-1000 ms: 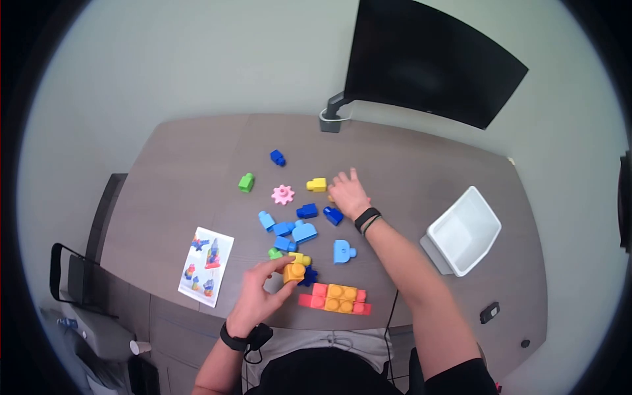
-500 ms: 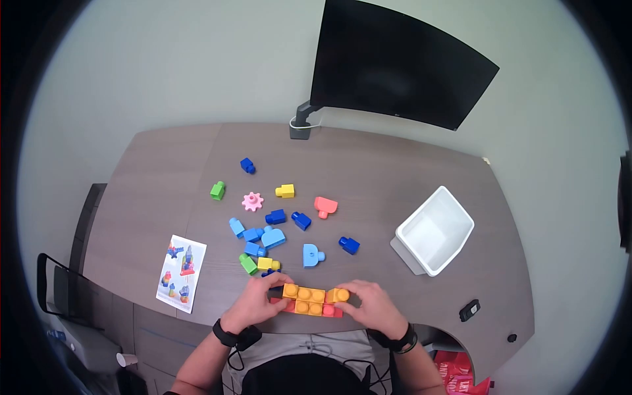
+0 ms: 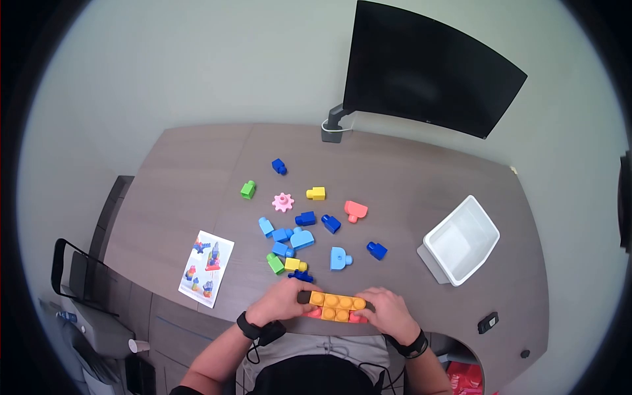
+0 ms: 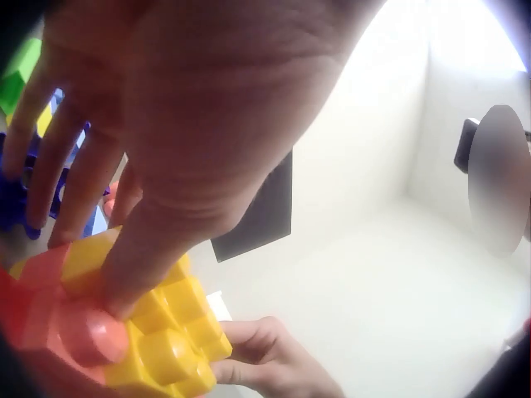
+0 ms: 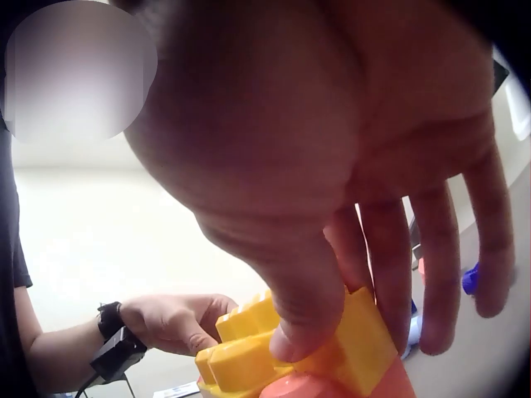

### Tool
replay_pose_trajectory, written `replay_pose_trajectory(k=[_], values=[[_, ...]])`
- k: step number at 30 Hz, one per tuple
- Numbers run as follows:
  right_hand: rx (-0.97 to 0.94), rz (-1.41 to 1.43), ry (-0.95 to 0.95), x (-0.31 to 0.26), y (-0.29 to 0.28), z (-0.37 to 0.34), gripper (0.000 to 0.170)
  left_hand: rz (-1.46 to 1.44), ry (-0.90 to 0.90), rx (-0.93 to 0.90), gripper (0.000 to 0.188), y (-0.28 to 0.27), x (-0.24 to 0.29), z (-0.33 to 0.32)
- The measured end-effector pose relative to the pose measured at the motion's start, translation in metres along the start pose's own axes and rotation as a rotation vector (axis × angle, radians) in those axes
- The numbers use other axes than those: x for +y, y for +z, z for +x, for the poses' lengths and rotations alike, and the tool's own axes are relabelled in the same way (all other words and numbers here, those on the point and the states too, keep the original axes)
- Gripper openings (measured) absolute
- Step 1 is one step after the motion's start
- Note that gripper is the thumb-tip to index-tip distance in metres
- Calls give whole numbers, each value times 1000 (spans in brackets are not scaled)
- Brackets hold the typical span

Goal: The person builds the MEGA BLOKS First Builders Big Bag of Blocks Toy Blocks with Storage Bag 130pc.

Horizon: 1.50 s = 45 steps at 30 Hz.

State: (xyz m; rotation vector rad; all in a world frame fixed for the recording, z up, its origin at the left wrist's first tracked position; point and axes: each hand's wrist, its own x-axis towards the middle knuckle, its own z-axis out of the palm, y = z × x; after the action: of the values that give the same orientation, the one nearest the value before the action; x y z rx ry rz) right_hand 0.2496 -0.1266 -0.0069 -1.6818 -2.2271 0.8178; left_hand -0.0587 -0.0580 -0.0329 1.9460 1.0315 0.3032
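Near the table's front edge lies a block build (image 3: 338, 307) of red bricks with yellow-orange bricks on top. My left hand (image 3: 284, 301) grips its left end, and my right hand (image 3: 390, 313) grips the right end. In the left wrist view, the left thumb (image 4: 145, 261) presses on the yellow bricks (image 4: 170, 332) beside a red stud, with the fingers on the far side. The right thumb (image 5: 311, 311) bears on a yellow brick (image 5: 365, 340) in the right wrist view. Just behind the left hand is a dark blue toothed piece (image 3: 301, 276), partly covered.
Several loose blue, green and yellow bricks lie behind the build, with a pink gear (image 3: 283, 202) and a red rounded brick (image 3: 355, 211). A picture sheet (image 3: 206, 268) is at the left, a white bin (image 3: 438, 263) at the right. A monitor (image 3: 434, 69) stands at the back.
My right hand has come back from the far bricks to the build. The orange brick the left hand held apart now sits in the build's back row, where a gap has closed.
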Motion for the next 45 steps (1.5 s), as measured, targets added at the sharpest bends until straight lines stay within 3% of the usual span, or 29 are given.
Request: replay_pose_trajectory(k=[1, 4, 7, 10, 15, 18, 21, 24, 27, 30, 31, 34, 37, 40, 42, 45], values=[[7, 10, -12, 2, -1, 0, 40, 74, 11, 2, 56, -2, 5, -1], [62, 26, -74, 9, 1, -5, 46, -136, 103, 173, 56, -12, -13, 3], [142, 54, -141, 16, -8, -15, 49, -36, 133, 257, 54, -38, -27, 13], [175, 86, -136, 23, -22, -7, 47, 239, -30, 245, 38, -42, -36, 30], [235, -91, -209, 0, -72, 74, 39, 510, -102, 174, 44, -24, -59, 55], [108, -175, -268, -14, -78, 143, 37, 505, -79, 125, 51, -29, -52, 52], [33, -333, -291, -10, -56, 221, 32, 505, -36, 143, 57, -28, -50, 47], [-19, -724, -160, 10, -10, 296, 28, 440, 30, 184, 59, -17, -51, 47], [205, -748, -202, 12, 21, 329, 27, 445, 25, 128, 58, -17, -55, 47], [254, -747, -248, 27, 42, 352, 26, 444, 49, 157, 56, -17, -61, 48], [263, -748, -263, 25, 41, 351, 26, 407, 52, 191, 58, -21, -58, 48], [51, -827, -243, 23, 22, 347, 31, 153, 132, 301, 65, -41, -28, 35], [92, -569, -237, 15, -7, 310, 37, -70, 236, 314, 72, -54, 11, 12], [354, -70, -386, -8, -42, 227, 38, -107, 334, 303, 61, -48, 25, -3], [233, 122, -408, -4, -59, 172, 37, -154, 323, 242, 56, -37, 17, -8], [161, 163, -227, -9, -74, 81, 41, -180, 306, 192, 53, -26, 16, -13]])
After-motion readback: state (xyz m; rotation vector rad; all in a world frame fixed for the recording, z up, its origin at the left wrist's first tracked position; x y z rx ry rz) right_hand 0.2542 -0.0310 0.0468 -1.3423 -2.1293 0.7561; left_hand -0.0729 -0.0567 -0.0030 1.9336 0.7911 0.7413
